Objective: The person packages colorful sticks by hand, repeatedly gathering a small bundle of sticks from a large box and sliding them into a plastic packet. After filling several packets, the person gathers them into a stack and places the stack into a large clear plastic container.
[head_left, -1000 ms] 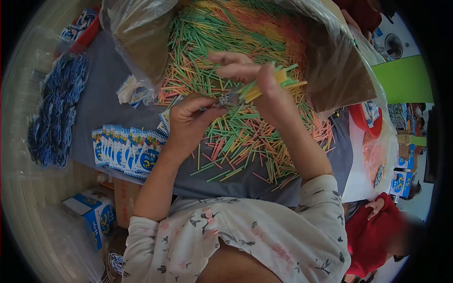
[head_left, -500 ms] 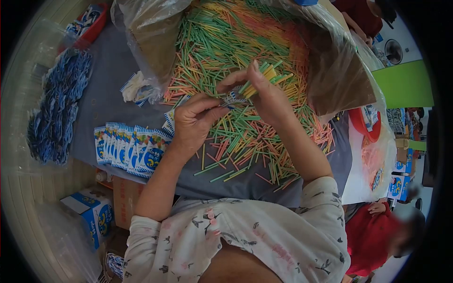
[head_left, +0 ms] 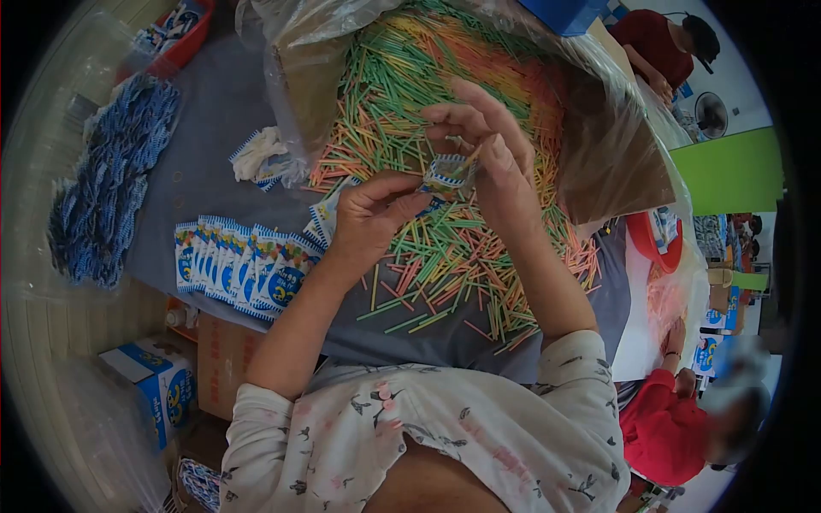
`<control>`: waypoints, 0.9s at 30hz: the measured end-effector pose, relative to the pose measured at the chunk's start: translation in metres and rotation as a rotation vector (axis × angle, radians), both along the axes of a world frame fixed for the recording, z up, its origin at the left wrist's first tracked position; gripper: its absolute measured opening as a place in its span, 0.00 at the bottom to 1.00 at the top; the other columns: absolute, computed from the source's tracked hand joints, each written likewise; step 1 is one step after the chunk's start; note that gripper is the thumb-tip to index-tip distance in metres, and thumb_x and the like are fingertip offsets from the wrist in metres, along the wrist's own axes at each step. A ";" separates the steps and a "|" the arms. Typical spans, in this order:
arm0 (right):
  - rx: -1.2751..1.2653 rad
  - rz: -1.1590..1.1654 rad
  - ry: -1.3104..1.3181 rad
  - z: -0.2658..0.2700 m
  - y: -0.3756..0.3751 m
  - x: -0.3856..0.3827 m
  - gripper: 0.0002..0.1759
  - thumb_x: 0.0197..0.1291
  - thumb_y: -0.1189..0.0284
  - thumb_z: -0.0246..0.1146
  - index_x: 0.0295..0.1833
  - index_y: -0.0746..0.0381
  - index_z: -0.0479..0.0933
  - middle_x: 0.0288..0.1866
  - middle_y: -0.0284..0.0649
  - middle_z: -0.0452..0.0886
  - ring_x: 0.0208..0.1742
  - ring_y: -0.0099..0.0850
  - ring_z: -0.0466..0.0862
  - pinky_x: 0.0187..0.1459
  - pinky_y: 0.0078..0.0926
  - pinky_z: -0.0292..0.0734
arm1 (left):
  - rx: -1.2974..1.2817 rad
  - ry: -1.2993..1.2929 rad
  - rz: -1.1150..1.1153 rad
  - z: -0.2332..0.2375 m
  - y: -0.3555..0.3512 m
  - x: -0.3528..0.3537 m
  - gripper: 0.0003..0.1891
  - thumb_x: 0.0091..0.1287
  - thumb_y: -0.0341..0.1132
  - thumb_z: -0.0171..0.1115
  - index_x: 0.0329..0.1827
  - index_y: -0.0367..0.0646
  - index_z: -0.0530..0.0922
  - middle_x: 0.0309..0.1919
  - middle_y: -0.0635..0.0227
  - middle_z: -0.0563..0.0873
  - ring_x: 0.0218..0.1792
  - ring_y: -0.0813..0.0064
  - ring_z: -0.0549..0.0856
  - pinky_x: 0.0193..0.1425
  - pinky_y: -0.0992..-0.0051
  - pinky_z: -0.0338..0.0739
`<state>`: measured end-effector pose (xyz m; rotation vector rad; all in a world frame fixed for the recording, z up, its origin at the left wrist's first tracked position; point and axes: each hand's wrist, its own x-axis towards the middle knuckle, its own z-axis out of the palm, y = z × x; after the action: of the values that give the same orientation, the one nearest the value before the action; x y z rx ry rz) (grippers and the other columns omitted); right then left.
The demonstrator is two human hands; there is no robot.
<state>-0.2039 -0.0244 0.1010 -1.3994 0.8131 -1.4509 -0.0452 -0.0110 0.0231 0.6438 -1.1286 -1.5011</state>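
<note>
My left hand [head_left: 372, 215] is closed, thumb and fingers pinching the lower left side of a small blue-and-white packet [head_left: 446, 176]. The packet's mouth faces up and away from me; how full it is cannot be made out. My right hand [head_left: 500, 162] is just right of the packet, fingers raised and apart, thumb near its edge, with no bundle visible in it. Beneath both hands spreads a large pile of thin green, yellow and pink sticks [head_left: 410, 94]. A row of printed packets [head_left: 244, 265] overlaps on the grey cloth at the left.
Blue-and-white packaging [head_left: 115, 184] is heaped far left, near a red basin [head_left: 184, 47]. A crumpled white cloth [head_left: 261, 156] lies left of the pile. Clear plastic sheeting and cardboard [head_left: 616, 154] border the pile. Another red basin [head_left: 657, 248] and people's arms are at the right.
The bundle of sticks that was in my right hand is no longer seen there, and its fingers have spread. The packet now shows more fully between my hands. The view has shifted slightly.
</note>
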 end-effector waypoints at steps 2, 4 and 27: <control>-0.042 0.049 0.100 -0.015 0.004 -0.003 0.27 0.72 0.54 0.55 0.61 0.66 0.77 0.53 0.41 0.83 0.53 0.29 0.80 0.57 0.30 0.74 | 0.033 0.108 -0.064 -0.005 0.002 0.000 0.15 0.61 0.22 0.72 0.51 0.34 0.83 0.43 0.68 0.86 0.42 0.83 0.83 0.45 0.82 0.79; -0.081 0.097 0.196 -0.028 0.011 -0.003 0.22 0.75 0.61 0.52 0.60 0.66 0.78 0.53 0.41 0.83 0.53 0.30 0.81 0.56 0.30 0.75 | -0.015 -0.024 -0.069 -0.004 0.012 0.001 0.16 0.59 0.22 0.72 0.51 0.34 0.83 0.43 0.67 0.86 0.43 0.83 0.83 0.45 0.81 0.79; -0.610 -0.295 1.900 -0.083 -0.120 0.021 0.15 0.57 0.71 0.59 0.49 0.63 0.82 0.53 0.47 0.77 0.62 0.45 0.73 0.60 0.61 0.68 | -0.506 -1.516 0.588 -0.022 0.095 0.106 0.16 0.58 0.25 0.65 0.50 0.39 0.83 0.44 0.63 0.78 0.46 0.58 0.75 0.51 0.60 0.71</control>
<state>-0.1826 -0.1447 0.0179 -3.1716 1.7351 -0.0113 0.0606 0.0841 0.0006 1.6315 -2.0266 0.0349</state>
